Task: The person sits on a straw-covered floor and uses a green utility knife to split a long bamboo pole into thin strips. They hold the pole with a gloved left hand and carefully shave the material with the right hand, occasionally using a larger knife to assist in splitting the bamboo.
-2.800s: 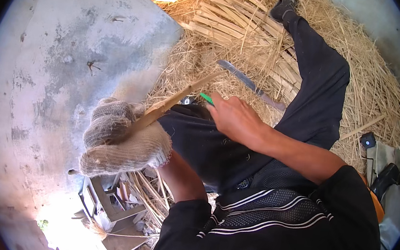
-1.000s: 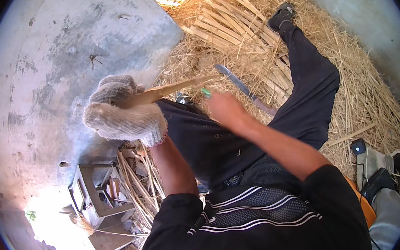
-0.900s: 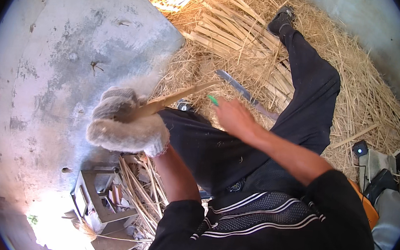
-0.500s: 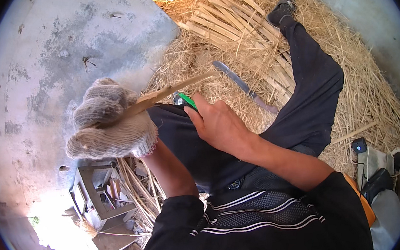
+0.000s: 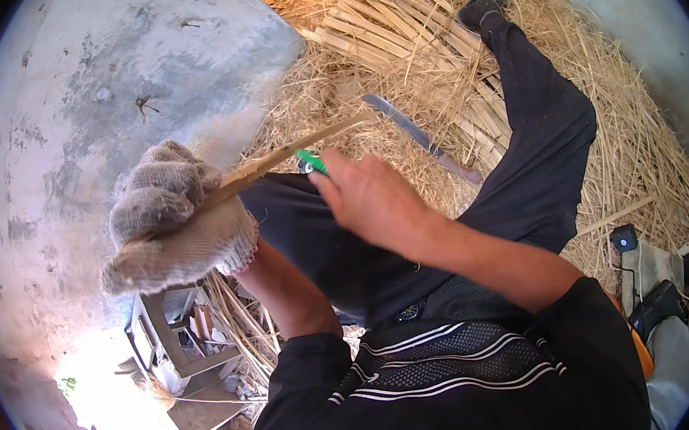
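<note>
My left hand (image 5: pixel 182 220), in a dirty grey knitted glove, is closed around a flat bamboo strip (image 5: pixel 271 162). The strip slants up and to the right, its narrow end free over the straw. Bare and slightly blurred, my right hand (image 5: pixel 375 197) grips a small green tool (image 5: pixel 311 161), whose tip meets or lies very close to the strip's side. My fingers hide most of the tool, so its exact kind does not show. Beyond the hands, a long-bladed knife (image 5: pixel 407 126) with a wooden handle lies on the straw by my outstretched leg.
Straw and shavings (image 5: pixel 649 153) cover the floor, with a pile of split bamboo strips (image 5: pixel 370 31) at the far side. A pale, stained wall (image 5: pixel 64 113) rises at left. Below my left arm stands a wooden frame (image 5: pixel 175 340) holding scraps. Another person's leg (image 5: pixel 682 372) is at right.
My left hand has shifted a little left and down with the strip. My right hand has moved slightly left and up, bringing the green tool closer along the strip.
</note>
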Demonstrator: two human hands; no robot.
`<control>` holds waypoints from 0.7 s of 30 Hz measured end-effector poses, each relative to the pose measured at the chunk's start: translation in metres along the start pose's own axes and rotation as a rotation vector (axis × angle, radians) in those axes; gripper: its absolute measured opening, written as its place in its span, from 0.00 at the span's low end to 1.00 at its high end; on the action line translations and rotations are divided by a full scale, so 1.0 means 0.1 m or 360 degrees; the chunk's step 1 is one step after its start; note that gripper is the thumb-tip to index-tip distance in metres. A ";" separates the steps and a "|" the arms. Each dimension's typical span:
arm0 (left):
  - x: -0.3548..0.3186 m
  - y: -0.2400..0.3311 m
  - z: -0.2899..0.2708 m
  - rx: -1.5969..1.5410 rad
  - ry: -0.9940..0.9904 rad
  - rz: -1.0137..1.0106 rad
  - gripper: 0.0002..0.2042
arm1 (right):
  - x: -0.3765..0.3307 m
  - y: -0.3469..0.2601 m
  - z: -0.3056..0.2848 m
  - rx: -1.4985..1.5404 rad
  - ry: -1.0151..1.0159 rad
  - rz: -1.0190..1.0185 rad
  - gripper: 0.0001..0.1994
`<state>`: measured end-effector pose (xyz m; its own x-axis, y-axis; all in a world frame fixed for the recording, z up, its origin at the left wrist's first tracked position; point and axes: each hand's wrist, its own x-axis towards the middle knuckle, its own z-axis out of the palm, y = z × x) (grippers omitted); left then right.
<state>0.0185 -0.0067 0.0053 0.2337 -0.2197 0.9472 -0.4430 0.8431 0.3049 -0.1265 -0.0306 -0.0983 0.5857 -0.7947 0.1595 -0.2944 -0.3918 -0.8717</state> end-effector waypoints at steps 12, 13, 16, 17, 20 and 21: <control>0.07 0.03 -0.01 0.0294 0.0394 -0.0058 0.33 | 0.01 0.03 0.13 -0.0313 0.0125 -0.0143 0.11; 0.05 0.06 -0.03 0.0290 0.0372 -0.0151 0.33 | 0.00 0.02 0.13 -0.0346 0.0114 -0.0142 0.11; 0.03 0.10 0.13 0.0142 0.0346 -0.0384 0.32 | 0.10 0.18 0.09 -0.0645 -0.0107 -0.0240 0.10; 0.03 0.08 0.22 0.0117 0.0389 -0.0398 0.31 | 0.15 0.62 0.11 -0.0893 -0.0292 -0.0277 0.10; 0.10 0.01 0.16 0.0193 0.0590 -0.0410 0.27 | -0.15 2.05 -0.11 -0.0651 -0.0326 0.0698 0.12; 0.16 0.16 0.01 0.0071 0.0403 -0.0255 0.24 | -0.17 1.73 -0.10 -0.0571 -0.0099 0.0593 0.13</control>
<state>0.0144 0.0025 0.0257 0.5096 -0.2142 0.8333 -0.4194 0.7838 0.4580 -0.1952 -0.0891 -0.2472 0.4325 -0.8857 -0.1687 -0.7254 -0.2307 -0.6485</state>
